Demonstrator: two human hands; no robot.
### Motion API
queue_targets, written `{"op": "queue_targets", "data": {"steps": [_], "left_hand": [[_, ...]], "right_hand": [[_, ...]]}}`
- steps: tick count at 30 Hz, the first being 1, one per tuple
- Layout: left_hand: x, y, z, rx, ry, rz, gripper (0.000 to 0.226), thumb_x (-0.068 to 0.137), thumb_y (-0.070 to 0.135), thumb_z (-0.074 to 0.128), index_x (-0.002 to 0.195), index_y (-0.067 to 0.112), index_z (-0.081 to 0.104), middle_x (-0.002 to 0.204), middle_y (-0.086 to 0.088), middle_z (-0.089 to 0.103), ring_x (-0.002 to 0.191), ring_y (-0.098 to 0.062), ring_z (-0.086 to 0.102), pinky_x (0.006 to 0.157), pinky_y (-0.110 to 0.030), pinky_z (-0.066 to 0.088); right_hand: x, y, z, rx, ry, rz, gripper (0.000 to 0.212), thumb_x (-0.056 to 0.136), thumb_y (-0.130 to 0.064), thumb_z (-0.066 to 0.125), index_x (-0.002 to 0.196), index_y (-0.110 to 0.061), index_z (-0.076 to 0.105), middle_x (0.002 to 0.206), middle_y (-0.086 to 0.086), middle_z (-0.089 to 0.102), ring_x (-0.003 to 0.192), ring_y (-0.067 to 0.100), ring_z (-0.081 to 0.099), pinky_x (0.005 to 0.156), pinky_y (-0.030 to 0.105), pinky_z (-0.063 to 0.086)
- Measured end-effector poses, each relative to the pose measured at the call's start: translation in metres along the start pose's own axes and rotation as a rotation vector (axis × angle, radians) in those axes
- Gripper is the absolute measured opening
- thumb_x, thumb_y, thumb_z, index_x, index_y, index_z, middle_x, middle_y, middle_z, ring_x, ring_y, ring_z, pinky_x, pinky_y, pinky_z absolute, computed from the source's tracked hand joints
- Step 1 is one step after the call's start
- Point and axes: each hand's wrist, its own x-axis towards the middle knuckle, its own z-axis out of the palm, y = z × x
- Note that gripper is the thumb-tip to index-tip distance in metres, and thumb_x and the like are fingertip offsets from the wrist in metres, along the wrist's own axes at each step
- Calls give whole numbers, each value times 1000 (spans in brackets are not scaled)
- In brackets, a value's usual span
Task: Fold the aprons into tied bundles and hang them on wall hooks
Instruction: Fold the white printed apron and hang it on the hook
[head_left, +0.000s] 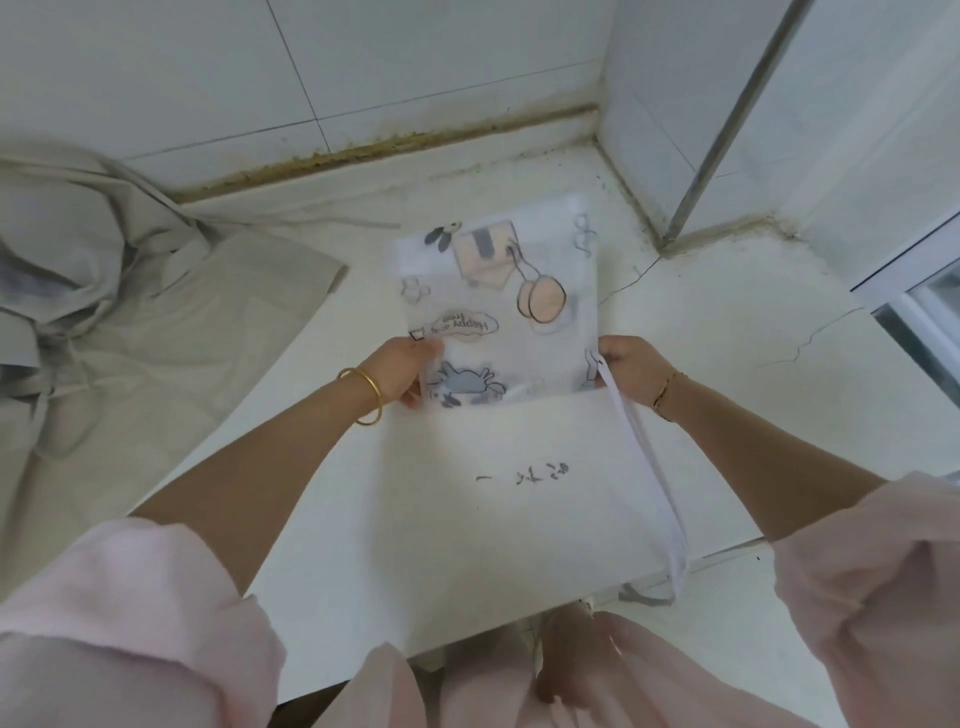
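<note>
A white apron (498, 499) with cartoon prints lies on the white counter (727, 364) in front of me, its far part (493, 291) folded and showing the prints. My left hand (400, 371) grips the left edge of that printed part, and my right hand (631, 369) grips its right edge. A white strap (654, 478) runs from my right hand down to the counter's front edge. A second, grey apron (130, 312) lies crumpled at the left.
Tiled wall (363, 67) stands behind the counter, with a dirty seam along its base. A tiled corner and a metal post (727, 119) rise at the right, beside a window frame (914, 280). Cracks mark the counter at the right.
</note>
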Motion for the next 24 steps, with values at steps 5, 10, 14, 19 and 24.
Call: {"op": "queue_targets", "data": {"steps": [5, 10, 14, 19, 24], "left_hand": [[0, -4, 7, -177, -37, -245, 32, 98, 36, 43, 97, 7, 57, 73, -13, 63, 59, -24, 59, 52, -26, 50], [1, -11, 10, -36, -3, -55, 28, 88, 44, 61, 87, 16, 64, 80, -5, 67, 69, -18, 60, 56, -22, 47], [8, -18, 9, 133, 3, -13, 22, 89, 29, 63, 93, 7, 58, 79, -5, 61, 67, -16, 56, 52, -17, 45], [8, -18, 6, -63, -138, -135, 19, 91, 27, 60, 95, 8, 58, 95, -16, 65, 78, -26, 61, 67, -33, 51], [17, 0, 11, -72, 264, 51, 44, 89, 45, 59, 68, 16, 33, 62, -1, 36, 55, -17, 38, 51, -26, 33]], "right_hand": [[1, -6, -1, 93, -8, 87, 13, 92, -11, 52, 80, -8, 57, 77, 11, 56, 70, 22, 53, 72, 34, 50], [7, -11, 15, -194, 96, -30, 40, 90, -25, 61, 65, -18, 30, 67, -3, 33, 60, 11, 32, 51, 18, 27], [9, -11, 22, -282, 148, 9, 36, 91, -31, 58, 72, -11, 34, 68, -2, 31, 69, 19, 34, 58, 29, 28], [12, -15, 19, -471, 44, 176, 48, 88, -43, 58, 61, -15, 29, 61, 0, 35, 55, 16, 37, 49, 27, 27], [11, -19, 18, -403, -41, 199, 49, 88, -42, 59, 58, -13, 34, 53, 5, 43, 46, 17, 41, 49, 27, 32]]}}
